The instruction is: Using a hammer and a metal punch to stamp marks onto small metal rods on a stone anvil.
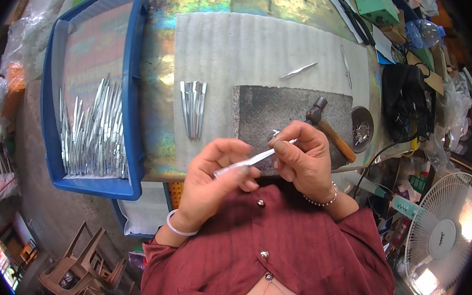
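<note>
Between my two hands, above the near edge of the work table, is a slim silver pair of tweezers [260, 157]. The thumb and fingertips of my right hand [304, 152] pinch it near one end. My left hand [214, 171] has its thumb against the other end, with the fingers loosely curled around it. Just beyond my hands lies a dark, rough stone slab [271, 105]. A hammer with a wooden handle [337, 141] rests on its right part. A small bit of white or shiny material by my right fingertips is too small to make out.
A blue tray [132, 83] at the left holds many slender silver pieces [94, 136]. Several more [194, 111] lie in a row on the white foam sheet [211, 49], two apart at right. A dark bowl [361, 116] holds small metal bits. A fan [442, 236] stands right.
</note>
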`<control>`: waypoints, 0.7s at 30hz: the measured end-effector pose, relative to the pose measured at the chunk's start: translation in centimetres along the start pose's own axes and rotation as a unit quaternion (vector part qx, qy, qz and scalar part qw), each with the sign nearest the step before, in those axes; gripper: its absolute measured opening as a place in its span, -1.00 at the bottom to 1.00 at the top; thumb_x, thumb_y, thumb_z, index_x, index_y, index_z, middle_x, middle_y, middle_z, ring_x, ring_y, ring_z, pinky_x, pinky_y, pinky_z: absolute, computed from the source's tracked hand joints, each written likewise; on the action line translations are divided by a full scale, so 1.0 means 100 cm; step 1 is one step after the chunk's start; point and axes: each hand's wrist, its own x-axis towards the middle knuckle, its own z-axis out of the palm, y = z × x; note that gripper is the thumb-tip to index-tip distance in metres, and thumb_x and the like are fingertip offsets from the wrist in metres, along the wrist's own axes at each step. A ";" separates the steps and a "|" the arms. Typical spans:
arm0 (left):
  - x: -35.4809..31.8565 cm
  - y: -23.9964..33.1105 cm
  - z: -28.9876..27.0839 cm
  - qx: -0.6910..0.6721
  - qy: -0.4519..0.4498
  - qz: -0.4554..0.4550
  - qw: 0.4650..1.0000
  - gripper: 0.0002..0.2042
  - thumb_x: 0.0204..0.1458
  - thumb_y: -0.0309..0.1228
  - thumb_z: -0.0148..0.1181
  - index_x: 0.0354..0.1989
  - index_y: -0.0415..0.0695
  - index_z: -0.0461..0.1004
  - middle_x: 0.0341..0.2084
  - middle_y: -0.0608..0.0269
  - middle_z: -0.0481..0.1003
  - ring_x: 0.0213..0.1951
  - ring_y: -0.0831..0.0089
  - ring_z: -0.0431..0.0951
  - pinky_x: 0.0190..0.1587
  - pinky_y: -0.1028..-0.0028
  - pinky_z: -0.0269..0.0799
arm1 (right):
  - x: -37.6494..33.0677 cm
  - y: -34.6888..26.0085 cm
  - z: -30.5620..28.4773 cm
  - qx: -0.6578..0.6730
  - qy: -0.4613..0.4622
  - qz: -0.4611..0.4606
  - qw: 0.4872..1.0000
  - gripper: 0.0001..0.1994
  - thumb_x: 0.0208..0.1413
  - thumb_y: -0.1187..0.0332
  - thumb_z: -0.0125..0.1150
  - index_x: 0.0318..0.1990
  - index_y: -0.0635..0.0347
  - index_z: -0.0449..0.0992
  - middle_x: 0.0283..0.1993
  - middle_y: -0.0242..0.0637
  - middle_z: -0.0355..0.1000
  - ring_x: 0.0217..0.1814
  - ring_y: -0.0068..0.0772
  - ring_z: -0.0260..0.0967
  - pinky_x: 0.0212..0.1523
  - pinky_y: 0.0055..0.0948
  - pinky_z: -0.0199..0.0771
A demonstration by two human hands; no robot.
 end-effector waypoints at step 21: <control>0.062 0.024 -0.040 0.678 0.194 0.254 0.662 -0.84 -0.04 -0.49 0.19 -0.29 -0.26 0.46 -0.40 0.01 0.50 -0.40 0.06 0.51 -0.35 0.28 0.41 | -0.039 -0.013 -0.027 -0.383 -0.070 -0.157 0.908 -0.77 0.01 0.49 0.23 -0.15 0.28 0.45 -0.36 -0.20 0.47 -0.46 -0.42 0.47 -0.44 -0.53 0.43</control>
